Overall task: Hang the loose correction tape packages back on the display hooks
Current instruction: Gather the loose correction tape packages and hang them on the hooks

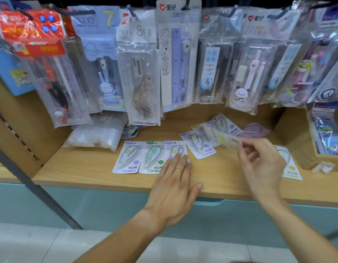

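Correction tape packages, white Campus cards with clear blisters, lie loose on the light wooden shelf (88,168): your right hand (263,164) pinches one blurred card (224,138), your flat, relaxed left hand (173,183) presses another (176,151), so lift cleanly, about six remaining.

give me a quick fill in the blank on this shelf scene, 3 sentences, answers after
1. The left hand wears a gold ____ on one finger.
2. The right hand holds a blurred package just ____ the wooden shelf.
3. The package with the green plaid tape lies ____ two purple-tabbed packages.

Answers: ring; above; between
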Demonstrator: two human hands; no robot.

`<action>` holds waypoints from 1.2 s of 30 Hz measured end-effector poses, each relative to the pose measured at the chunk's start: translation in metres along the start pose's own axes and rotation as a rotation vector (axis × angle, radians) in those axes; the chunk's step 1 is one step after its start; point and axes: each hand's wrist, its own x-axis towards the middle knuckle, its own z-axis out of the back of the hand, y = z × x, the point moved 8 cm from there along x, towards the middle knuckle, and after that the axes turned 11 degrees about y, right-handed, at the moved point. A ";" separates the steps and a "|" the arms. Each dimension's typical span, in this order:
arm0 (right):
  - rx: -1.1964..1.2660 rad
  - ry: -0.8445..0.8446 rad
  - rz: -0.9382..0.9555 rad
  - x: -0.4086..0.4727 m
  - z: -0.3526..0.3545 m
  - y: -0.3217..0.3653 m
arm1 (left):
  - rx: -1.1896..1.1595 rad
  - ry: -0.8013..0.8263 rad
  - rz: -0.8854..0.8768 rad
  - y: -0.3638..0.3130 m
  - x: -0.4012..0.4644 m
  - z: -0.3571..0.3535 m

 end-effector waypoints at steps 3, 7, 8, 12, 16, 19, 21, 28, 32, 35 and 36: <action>-0.180 0.012 0.184 -0.048 0.024 -0.006 | -0.012 -0.021 -0.076 -0.028 0.003 -0.001; -0.258 0.190 0.233 -0.072 0.003 -0.022 | -0.050 0.006 -0.071 -0.050 0.007 -0.014; -0.262 0.226 0.219 -0.074 -0.002 -0.027 | -0.045 0.012 -0.070 -0.051 0.007 -0.017; -0.187 0.242 0.153 -0.070 0.006 -0.029 | -0.055 -0.046 -0.070 -0.051 0.012 -0.009; -0.089 0.206 -0.136 -0.024 0.012 -0.046 | -0.048 -0.073 -0.062 -0.052 0.040 0.007; 0.057 0.186 -0.426 0.024 -0.007 -0.078 | -0.019 0.032 -0.025 -0.047 0.054 0.001; 0.106 0.208 -0.553 0.052 -0.029 -0.094 | 0.015 0.126 0.011 -0.043 0.056 -0.007; 0.210 0.157 -0.824 0.087 -0.067 -0.127 | 0.060 0.121 0.064 -0.034 0.047 -0.005; 0.265 0.017 -0.744 0.061 -0.011 -0.114 | 0.049 0.073 0.064 -0.035 0.041 -0.003; 0.226 -0.044 -0.704 0.012 0.046 -0.104 | 0.003 -0.014 -0.096 -0.063 0.046 0.004; 0.185 -0.067 -0.693 -0.003 0.060 -0.105 | -0.020 -0.027 -0.180 -0.077 0.048 0.002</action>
